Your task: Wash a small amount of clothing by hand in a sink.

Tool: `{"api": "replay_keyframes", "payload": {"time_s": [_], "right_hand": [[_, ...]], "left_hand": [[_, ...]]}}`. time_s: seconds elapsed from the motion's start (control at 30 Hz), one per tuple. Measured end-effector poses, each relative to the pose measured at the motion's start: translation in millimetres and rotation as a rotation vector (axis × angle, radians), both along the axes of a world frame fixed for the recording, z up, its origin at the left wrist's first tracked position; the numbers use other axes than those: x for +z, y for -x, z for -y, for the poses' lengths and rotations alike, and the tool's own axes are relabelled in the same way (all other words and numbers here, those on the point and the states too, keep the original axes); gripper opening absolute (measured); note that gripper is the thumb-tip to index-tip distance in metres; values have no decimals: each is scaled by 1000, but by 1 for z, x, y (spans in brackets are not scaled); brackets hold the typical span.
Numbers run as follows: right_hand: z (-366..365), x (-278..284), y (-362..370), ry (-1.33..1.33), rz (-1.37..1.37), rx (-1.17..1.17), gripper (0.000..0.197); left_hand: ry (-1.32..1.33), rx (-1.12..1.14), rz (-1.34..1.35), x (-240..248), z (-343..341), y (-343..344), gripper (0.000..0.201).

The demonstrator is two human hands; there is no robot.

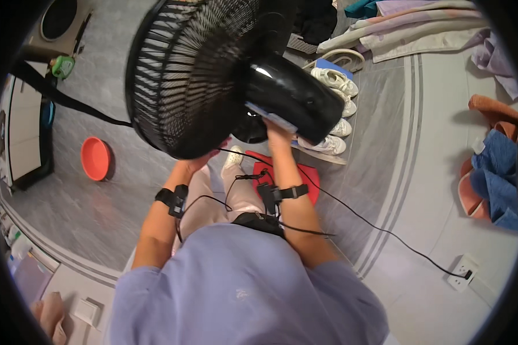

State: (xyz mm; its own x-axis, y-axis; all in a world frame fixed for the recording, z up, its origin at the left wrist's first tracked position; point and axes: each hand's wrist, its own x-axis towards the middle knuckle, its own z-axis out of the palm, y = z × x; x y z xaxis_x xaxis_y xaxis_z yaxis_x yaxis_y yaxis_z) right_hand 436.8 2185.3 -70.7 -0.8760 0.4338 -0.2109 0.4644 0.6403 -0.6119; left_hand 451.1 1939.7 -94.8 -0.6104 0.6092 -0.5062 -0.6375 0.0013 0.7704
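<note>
A black electric fan [293,95] is raised in front of me, its round wire cage [184,75] tilted toward the left. My right hand [278,137] is closed around the fan just under its motor housing; most of its fingers are hidden behind the body. At the cage's lower rim, my left hand [200,163] holds the fan from below, its fingertips partly covered by the cage. A black cord [362,219] runs from the fan to a wall socket [463,272], where its plug sits. Straps with small black devices circle both forearms.
A red plastic seat or stool [311,184] is by my legs. An orange-red basin [95,158] stands on the grey tiled floor at left. White shoes [331,144] line up at right, near hanging towels [426,34] and blue cloth [498,178]. A dark strap [69,99] crosses at upper left.
</note>
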Motion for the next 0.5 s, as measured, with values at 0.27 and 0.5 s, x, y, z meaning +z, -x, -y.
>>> {"api": "replay_keyframes", "payload": {"time_s": [0.27,0.5], "right_hand": [[-68,-1,6,793,-405,-348,50],[-107,36,24,957,-696,-374,43]], "left_hand": [[-646,303,638,-15,-45,13,39],[-947,142,631,33,-88,69,49]]}}
